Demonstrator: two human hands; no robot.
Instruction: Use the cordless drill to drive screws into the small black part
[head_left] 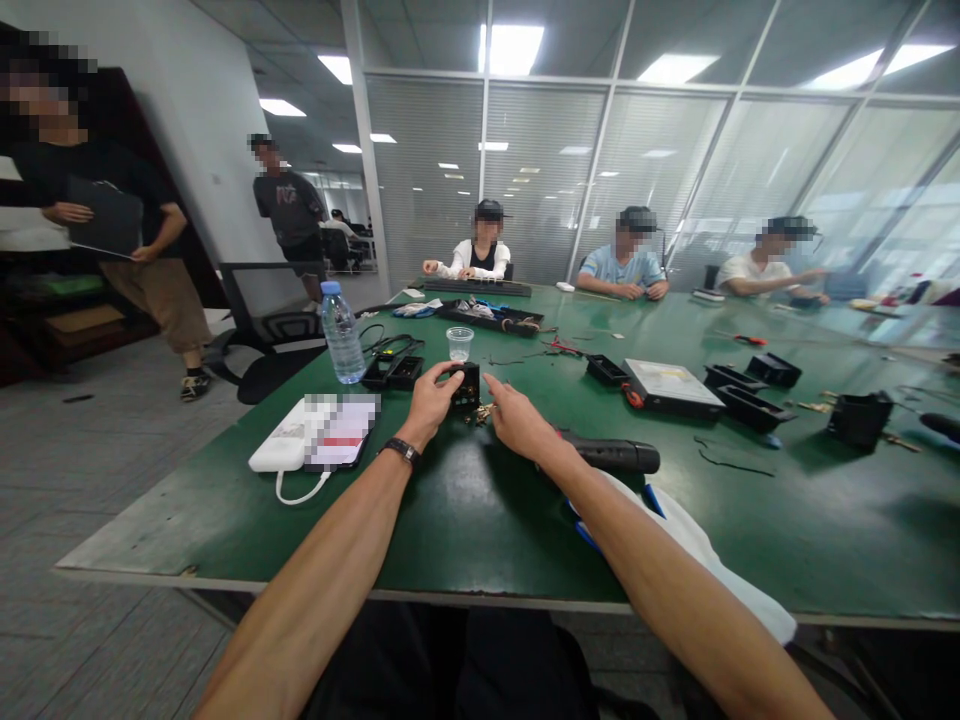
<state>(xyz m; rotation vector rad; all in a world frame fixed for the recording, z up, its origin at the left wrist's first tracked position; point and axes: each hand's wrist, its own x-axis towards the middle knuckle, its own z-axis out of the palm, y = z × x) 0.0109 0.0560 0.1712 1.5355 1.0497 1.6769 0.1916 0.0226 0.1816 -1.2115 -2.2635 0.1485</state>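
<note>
My left hand [430, 405] is closed on the side of a small black plastic housing [467, 385], which stands upright above the green table with brass-coloured spots on its near face. Just right of the housing is my right hand [517, 418], its index finger stretched out and nothing visible in it. Its fingertips are close to a small pile of brass-coloured pieces [480, 415] at the foot of the housing. Behind the housing stands a clear plastic cup [459, 344]. A black power screwdriver or similar cylindrical tool [615, 453] lies beyond my right forearm.
On the left are a water bottle [342, 335], a white power bank [289, 432] with a cable, and a phone [352, 430]. Black trays [750, 405], a silver-topped box [671, 385] and a white cloth [697, 540] lie to the right. Several people sit or stand around.
</note>
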